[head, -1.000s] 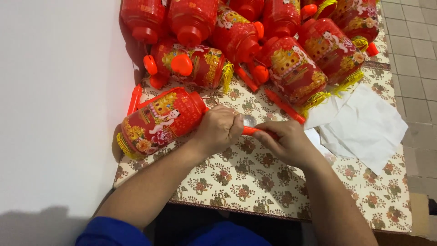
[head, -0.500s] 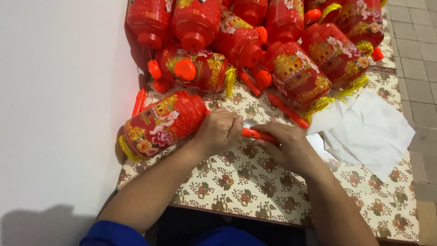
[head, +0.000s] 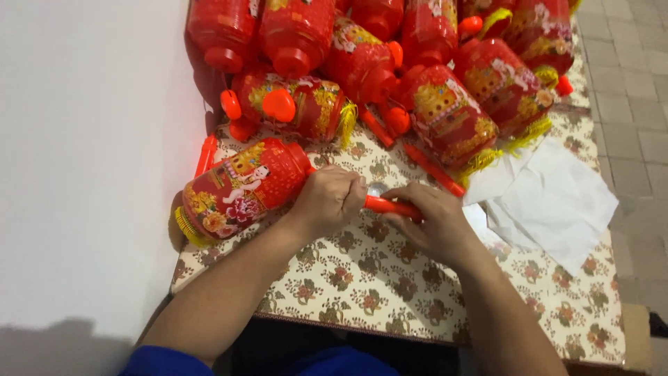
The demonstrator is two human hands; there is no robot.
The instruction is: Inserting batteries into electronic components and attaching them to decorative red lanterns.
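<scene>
A red plastic lantern [head: 240,189] with gold and floral print lies on its side on the patterned tablecloth [head: 369,292], its yellow tassel end toward the wall. My left hand [head: 332,198] is closed around the lantern's near end cap. My right hand [head: 431,223] grips an orange-red stick handle [head: 386,205] that runs between both hands toward the lantern. A small shiny round part [head: 376,189] shows just above the stick.
Several more red lanterns [head: 445,111] are heaped at the back of the table, with loose orange sticks [head: 435,169] among them. White plastic sheets [head: 550,198] lie to the right. A white wall [head: 83,160] borders the left; tiled floor [head: 633,90] lies at right.
Both hands stay on the lantern end and the stick with only slight shifts. The view has moved a little lower over the table.
</scene>
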